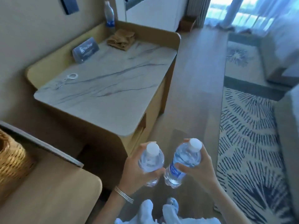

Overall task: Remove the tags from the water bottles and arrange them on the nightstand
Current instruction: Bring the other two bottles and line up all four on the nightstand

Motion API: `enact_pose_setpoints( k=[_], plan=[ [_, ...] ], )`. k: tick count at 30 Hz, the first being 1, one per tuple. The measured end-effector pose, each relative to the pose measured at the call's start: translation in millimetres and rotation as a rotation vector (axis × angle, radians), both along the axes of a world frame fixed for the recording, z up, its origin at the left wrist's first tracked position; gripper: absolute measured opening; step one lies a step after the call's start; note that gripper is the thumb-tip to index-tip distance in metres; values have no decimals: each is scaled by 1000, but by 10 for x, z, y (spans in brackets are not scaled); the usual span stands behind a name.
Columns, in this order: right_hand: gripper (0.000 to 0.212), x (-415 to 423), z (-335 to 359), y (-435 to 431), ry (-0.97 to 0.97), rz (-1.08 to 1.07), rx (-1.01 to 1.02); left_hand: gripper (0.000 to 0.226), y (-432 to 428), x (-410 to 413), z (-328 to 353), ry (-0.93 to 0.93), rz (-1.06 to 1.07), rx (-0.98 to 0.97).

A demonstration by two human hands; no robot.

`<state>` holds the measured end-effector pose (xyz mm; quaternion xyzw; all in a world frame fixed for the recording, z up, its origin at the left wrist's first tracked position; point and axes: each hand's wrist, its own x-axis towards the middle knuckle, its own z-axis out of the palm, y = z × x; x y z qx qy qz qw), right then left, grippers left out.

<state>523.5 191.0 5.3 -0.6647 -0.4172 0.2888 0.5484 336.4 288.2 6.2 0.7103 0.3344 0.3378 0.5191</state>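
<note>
My left hand (135,173) grips a clear water bottle (151,162) with a white cap. My right hand (197,168) grips a second water bottle (182,164) that carries a blue label. Both bottles are held upright, almost touching, over the wooden floor just in front of the nightstand (103,101), whose top is pale marble. A third water bottle (109,15) with a blue label stands at the nightstand's far back corner. A small white ring-shaped piece (72,76) lies near the nightstand's left edge.
On the nightstand sit a clear sign holder (85,50) and a folded tan cloth (122,39). A woven basket (11,157) stands at the lower left. A patterned rug (249,143) covers the floor on the right, beside a bed edge (289,126).
</note>
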Motion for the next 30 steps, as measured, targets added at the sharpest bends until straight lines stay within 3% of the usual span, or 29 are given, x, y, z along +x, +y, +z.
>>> enact_pose_setpoints(
  k=[6,14,22,30],
  plan=[
    [62,984,72,-407,-20,-126,73,58,-175,1325,33,15,-192,59],
    [54,1841,47,-683,1,-296,118,58,-186,2496,27,-44,-449,72],
    [66,2589,-119,-396,151,-462,67,48,303,3530,-124,-91,-552,-158],
    [58,3799,237,469,116,-575,192,49,1233,5006,165,-250,-732,-375]
  ],
)
